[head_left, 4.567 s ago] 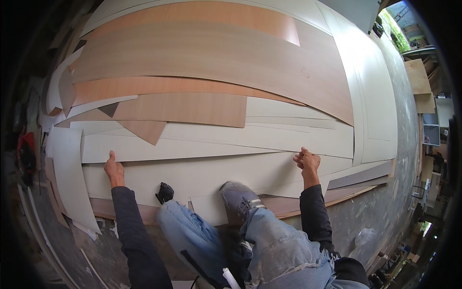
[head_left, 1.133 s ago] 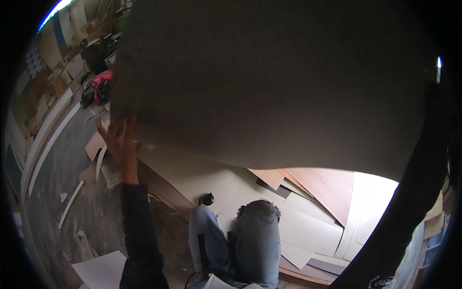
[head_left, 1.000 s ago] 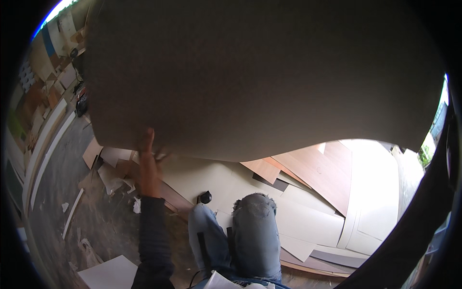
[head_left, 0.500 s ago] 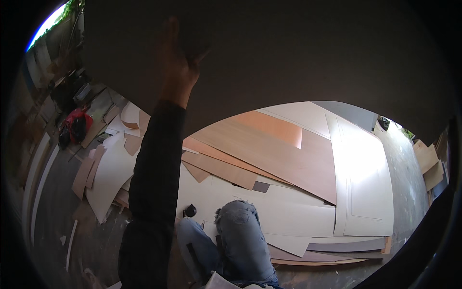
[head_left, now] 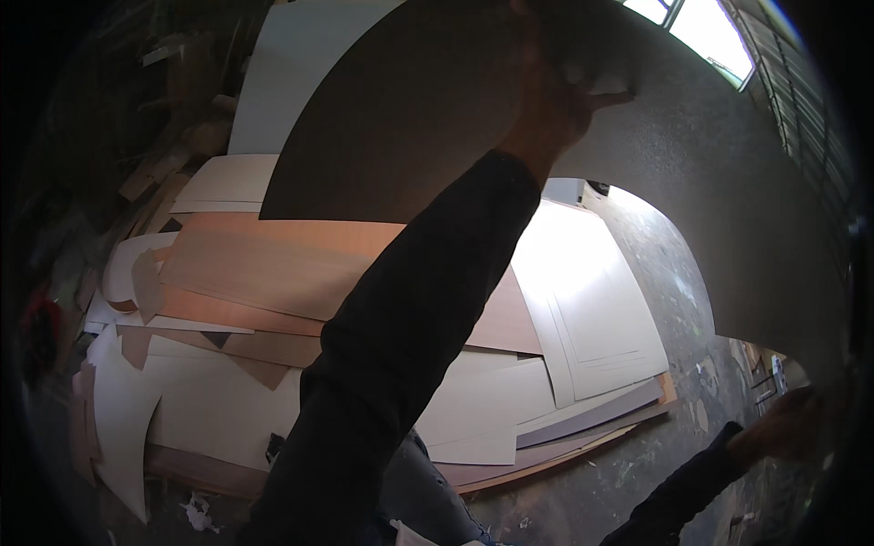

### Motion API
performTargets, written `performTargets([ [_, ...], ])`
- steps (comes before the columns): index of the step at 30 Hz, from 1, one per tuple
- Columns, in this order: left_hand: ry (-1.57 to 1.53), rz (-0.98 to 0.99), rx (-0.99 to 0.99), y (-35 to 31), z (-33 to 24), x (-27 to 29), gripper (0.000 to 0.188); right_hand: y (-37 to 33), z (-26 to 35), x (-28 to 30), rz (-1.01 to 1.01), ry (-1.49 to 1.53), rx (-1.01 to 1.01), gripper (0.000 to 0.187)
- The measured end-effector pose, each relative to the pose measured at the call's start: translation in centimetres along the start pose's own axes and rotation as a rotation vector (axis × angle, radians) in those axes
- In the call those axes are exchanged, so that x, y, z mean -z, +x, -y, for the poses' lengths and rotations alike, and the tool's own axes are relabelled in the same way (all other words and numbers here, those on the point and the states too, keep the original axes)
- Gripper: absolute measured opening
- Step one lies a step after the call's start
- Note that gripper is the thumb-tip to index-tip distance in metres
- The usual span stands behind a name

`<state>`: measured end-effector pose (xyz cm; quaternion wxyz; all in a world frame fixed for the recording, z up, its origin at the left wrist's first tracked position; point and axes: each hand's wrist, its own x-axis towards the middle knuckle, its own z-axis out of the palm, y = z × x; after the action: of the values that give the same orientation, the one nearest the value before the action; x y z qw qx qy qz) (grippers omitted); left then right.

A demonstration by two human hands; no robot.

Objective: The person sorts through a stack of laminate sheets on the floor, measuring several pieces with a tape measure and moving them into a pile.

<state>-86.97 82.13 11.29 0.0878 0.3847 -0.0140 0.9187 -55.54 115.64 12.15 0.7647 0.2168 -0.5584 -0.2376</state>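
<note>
Supporting dark sheet point(head_left: 382, 136), left hand point(head_left: 557, 109) splayed, right hand point(head_left: 778, 426), grip unclear, layered panels point(head_left: 255, 264), grey floor point(head_left: 678, 273)

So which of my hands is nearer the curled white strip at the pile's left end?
Left. Your left hand is against the dark sheet, up and right of the curled white strip; your right hand is much farther right, in shadow by the sheet's right end.

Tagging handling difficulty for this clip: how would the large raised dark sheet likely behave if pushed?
The dark sheet is probably floppy, since its lower edge bows in a broad arch. It may be light for its size, judging by how thin that edge looks. Pushed, its left part might flap, as it reaches well beyond the left hand.
</note>
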Motion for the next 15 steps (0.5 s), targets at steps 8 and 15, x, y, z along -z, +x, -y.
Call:
performTargets([
  [8, 0.12, 0.117, 0.283, -6.5, 8.8, 3.1, 0.081, -12.8, 19.0, 5.2, 0.645, 0.651, -0.414, 0.011],
  [15, 0.526, -0.281, 0.883, -28.5, 12.5, 19.8, 0.043, -23.2, 25.3, 19.5, 1.148, 0.62, -0.527, 0.015],
])
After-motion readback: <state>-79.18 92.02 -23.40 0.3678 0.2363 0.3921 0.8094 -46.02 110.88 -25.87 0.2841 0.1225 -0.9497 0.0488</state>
